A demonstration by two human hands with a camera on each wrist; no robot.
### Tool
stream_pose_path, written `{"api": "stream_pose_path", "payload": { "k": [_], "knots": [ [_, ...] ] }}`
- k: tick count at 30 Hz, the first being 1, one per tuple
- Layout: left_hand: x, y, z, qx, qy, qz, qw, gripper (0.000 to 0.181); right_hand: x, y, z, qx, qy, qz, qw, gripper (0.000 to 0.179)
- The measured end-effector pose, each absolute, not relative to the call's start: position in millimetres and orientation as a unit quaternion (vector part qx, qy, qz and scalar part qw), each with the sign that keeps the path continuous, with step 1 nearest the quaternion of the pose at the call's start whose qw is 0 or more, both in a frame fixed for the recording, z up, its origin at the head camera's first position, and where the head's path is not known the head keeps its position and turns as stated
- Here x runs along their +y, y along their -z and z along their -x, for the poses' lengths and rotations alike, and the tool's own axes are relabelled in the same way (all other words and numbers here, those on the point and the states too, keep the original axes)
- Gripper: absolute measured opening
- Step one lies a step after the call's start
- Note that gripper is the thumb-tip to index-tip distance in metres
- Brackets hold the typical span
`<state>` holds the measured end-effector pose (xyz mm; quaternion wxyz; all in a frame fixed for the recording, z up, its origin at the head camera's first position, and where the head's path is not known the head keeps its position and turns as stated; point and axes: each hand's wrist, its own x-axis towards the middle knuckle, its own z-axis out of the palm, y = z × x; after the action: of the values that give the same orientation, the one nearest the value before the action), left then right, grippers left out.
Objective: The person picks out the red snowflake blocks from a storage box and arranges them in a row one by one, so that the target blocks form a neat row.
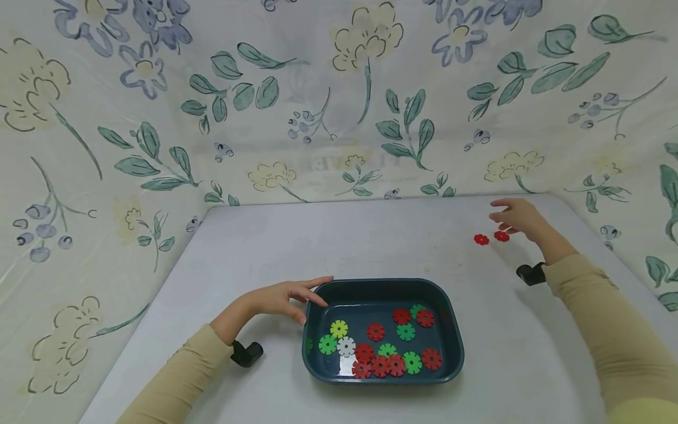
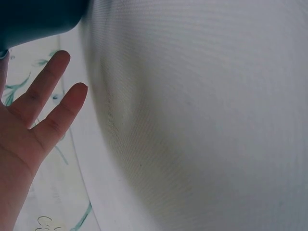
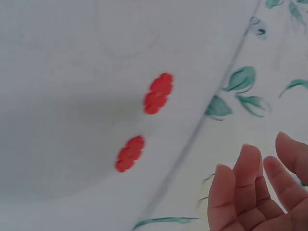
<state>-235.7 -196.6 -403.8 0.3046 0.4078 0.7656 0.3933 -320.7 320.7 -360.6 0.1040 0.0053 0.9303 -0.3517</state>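
A dark blue-green tray (image 1: 381, 287) stands at the front middle of the table and holds several red, green, yellow and white notched plastic discs. My left hand (image 1: 281, 299) rests at its left rim, fingers spread over the edge. In the left wrist view, straight fingers of the left hand (image 2: 29, 120) show below the tray's corner (image 2: 38, 21). At the far right, my right hand (image 1: 521, 217) hovers beside two red discs, a left one (image 1: 481, 239) and a right one (image 1: 501, 236). In the right wrist view the right hand (image 3: 255, 197) holds nothing, its fingers loosely bent, apart from both discs.
A white table (image 1: 339, 235) lies under everything. Behind it and at both sides hangs a flowered cloth (image 1: 318, 147). A black wrist camera (image 1: 247, 354) sits at the left wrist, and another black camera (image 1: 531, 274) at the right wrist.
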Motion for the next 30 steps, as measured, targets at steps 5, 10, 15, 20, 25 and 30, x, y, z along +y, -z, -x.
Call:
{"api": "stream_pose_path", "payload": {
  "k": [5, 10, 15, 20, 25, 30],
  "knots": [
    [-197, 404, 236, 0.767, -0.392, -0.407, 0.305, 0.052, 303, 343, 311, 0.936, 0.341, 0.02, 0.091, 0.057],
    [-197, 404, 236, 0.763, -0.395, -0.409, 0.307, 0.054, 281, 323, 297, 0.938, 0.331, 0.055, 0.085, 0.053],
    [-197, 405, 237, 0.765, -0.393, -0.411, 0.304, 0.053, 259, 306, 280, 0.933, 0.335, 0.091, 0.093, 0.052],
    [-196, 404, 236, 0.765, -0.395, -0.408, 0.305, 0.054, 239, 293, 265, 0.924, 0.344, 0.136, 0.099, 0.05],
    [-196, 403, 236, 0.765, -0.395, -0.408, 0.305, 0.055, 215, 284, 250, 0.913, 0.345, 0.19, 0.108, 0.044],
    [-196, 403, 236, 0.765, -0.396, -0.407, 0.304, 0.055, 192, 282, 237, 0.902, 0.333, 0.25, 0.112, 0.038]
  ]
}}
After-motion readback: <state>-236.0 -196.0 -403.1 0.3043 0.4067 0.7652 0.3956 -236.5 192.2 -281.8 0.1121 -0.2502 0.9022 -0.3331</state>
